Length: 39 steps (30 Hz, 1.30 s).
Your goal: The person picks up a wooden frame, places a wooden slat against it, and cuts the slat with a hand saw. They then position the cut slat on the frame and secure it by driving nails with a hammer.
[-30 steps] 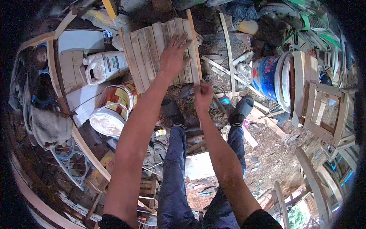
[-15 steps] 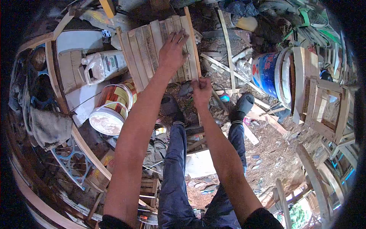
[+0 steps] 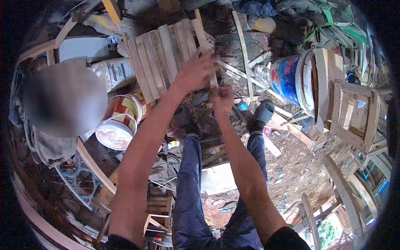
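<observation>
With the right hand [image 3: 223,100], seemingly gripped the lower end of the slat [image 3: 201,37], at the right edge of the panel [image 3: 160,54]. Held the left hand [image 3: 193,73] open over it, contact unclear. Probably was aligning it; needed steady, even placing.

blue-and-white bucket [image 3: 286,79], grey slatted wood [image 3: 160,60]

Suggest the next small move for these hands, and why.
I'd flatten the left hand on the wooden strip along the slatted panel's edge, to steady it. That hand's fingers reach over the strip's middle but look blurred, while the right hand curls at its lower end, its grip unclear. The strip's upper end has no hand on it, so it could shift.
</observation>
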Each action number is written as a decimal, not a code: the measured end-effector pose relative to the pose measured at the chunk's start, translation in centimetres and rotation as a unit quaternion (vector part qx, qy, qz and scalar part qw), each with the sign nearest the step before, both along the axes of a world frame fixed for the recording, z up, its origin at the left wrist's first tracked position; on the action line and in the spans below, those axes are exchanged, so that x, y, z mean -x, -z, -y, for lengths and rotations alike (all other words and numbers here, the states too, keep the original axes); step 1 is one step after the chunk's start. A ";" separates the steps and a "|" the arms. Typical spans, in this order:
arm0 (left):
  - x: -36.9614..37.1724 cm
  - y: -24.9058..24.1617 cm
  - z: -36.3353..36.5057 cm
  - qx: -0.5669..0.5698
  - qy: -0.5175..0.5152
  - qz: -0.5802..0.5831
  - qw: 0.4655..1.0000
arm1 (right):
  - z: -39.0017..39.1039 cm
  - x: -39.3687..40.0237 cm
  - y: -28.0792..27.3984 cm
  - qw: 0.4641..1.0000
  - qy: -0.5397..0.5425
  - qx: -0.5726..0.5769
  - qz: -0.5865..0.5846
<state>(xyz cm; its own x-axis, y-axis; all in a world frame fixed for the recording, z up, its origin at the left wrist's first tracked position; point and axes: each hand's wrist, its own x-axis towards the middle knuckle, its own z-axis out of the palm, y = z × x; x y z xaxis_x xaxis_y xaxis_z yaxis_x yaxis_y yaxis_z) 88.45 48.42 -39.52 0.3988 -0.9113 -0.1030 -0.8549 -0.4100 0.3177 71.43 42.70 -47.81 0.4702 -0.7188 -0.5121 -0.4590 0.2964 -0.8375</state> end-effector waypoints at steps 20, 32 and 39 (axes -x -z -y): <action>16.4 7.0 3.3 0.027 -0.484 -0.215 0.848 | 17.9 3.7 -2.4 0.943 -0.129 0.306 -0.010; 8.1 23.6 21.1 0.211 -0.643 -0.133 0.724 | 32.2 -7.7 22.7 0.794 -0.159 0.548 -0.210; 7.2 29.5 20.1 0.193 -0.584 -0.073 0.785 | 44.5 -10.7 38.8 0.798 -0.368 0.456 -0.142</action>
